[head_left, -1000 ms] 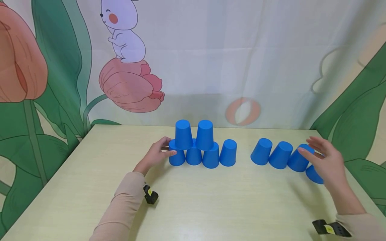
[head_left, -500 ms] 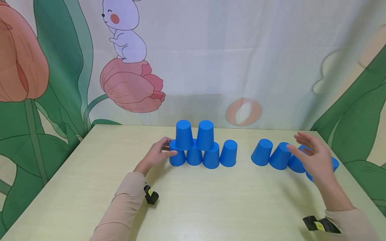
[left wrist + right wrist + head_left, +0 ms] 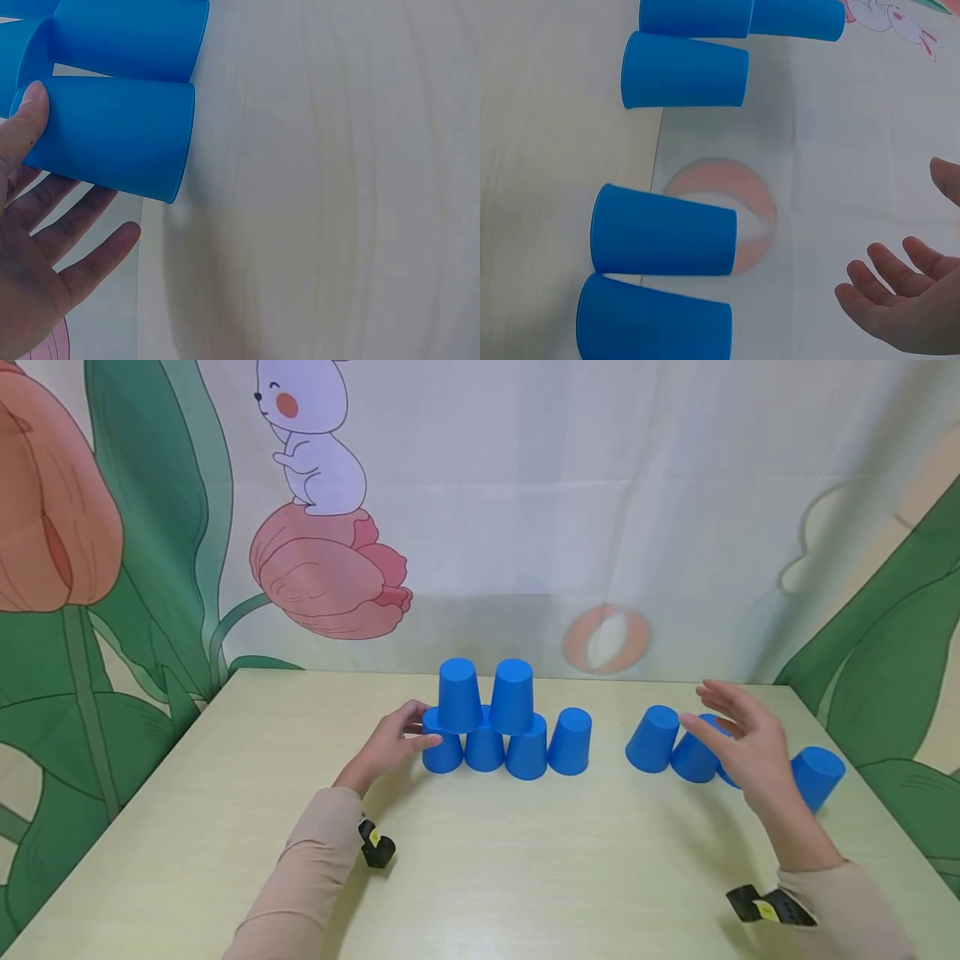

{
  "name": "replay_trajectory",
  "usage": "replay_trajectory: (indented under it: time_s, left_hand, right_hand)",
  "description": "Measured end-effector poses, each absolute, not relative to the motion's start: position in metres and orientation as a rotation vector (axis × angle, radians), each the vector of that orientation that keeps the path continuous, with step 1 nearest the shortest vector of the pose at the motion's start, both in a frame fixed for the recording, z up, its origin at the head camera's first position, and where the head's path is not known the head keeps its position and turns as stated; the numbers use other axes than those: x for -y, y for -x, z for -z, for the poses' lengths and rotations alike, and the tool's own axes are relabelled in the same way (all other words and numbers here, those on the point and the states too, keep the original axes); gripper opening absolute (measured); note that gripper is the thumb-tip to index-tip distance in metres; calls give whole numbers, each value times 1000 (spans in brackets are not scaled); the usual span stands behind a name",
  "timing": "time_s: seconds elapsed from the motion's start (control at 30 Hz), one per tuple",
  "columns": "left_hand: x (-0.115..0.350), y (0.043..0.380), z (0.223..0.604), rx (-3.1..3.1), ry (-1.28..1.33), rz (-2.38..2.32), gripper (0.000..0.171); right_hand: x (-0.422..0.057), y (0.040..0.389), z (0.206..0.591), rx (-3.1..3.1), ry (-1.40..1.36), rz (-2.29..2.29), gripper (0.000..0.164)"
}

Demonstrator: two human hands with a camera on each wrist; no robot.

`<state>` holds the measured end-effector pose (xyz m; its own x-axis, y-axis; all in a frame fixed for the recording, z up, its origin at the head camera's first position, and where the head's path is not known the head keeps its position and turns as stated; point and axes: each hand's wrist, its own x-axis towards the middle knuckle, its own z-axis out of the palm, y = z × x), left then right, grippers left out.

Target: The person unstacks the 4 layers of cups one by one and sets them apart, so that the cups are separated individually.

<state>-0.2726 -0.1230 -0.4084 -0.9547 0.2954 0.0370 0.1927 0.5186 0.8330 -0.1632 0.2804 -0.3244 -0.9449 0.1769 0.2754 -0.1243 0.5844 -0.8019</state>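
Upside-down blue cups stand in a row, two more bridging their tops: an upper left cup [image 3: 459, 697] and an upper right cup [image 3: 513, 697]. My left hand [image 3: 386, 745] holds the row's leftmost cup [image 3: 112, 131], thumb on the near side and fingers behind. A lone-topped cup [image 3: 570, 743] ends the row at the right. Over a second group of cups, my right hand [image 3: 742, 756] hovers with fingers spread, gripping nothing. It partly hides the middle cups there; the group's left cup [image 3: 651, 739] and right cup [image 3: 816, 777] show on either side.
All the cups stand on a pale wooden table [image 3: 525, 868], near its back edge. A printed curtain [image 3: 480, 527] with flowers and a rabbit hangs behind. A gap of bare tabletop separates the two cup groups.
My right hand has moved left across the right-hand cups, uncovering the rightmost one. My left hand stays at the leftmost cup, and the cups keep their places.
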Motion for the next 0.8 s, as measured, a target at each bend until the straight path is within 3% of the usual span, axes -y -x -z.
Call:
replay_trajectory:
  time_s: [0.8]
  left_hand:
    - [122, 273, 410, -2649, -404, -1414, 52]
  right_hand:
    - [-228, 186, 328, 2451, -199, -1419, 63]
